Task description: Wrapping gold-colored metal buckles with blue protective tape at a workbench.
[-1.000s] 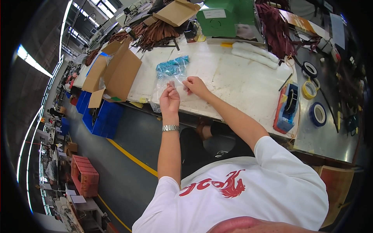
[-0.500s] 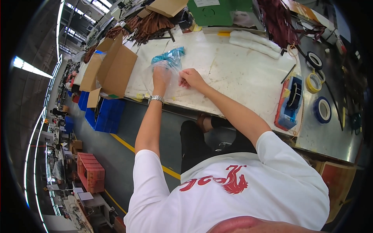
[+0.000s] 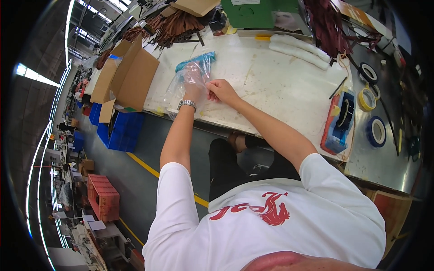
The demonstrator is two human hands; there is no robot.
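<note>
My left hand [image 3: 193, 81], with a silver watch at the wrist, reaches inside a clear plastic bag [image 3: 175, 88] over the white table. At the bag's far end lies a shiny blue roll-shaped bundle [image 3: 194, 60], and the left fingers are up against it. Plastic glare and the bundle blur those fingers, so I cannot make out their grip. To the right, my right hand [image 3: 221, 91] is closed in a pinch on the edge of the bag.
An open cardboard box [image 3: 135, 77] stands left, by blue bins [image 3: 124, 131]. White padded rolls [image 3: 300, 50] lie at the back. On the right are a tape dispenser [image 3: 339, 122] and tape rolls [image 3: 376, 131]. Brown strips [image 3: 181, 29] and a green box [image 3: 248, 16] sit at the far edge.
My left hand has pushed farther into the bag and slightly right, toward the blue bundle. The bag's plastic now covers it down to the wrist. My right hand has barely moved.
</note>
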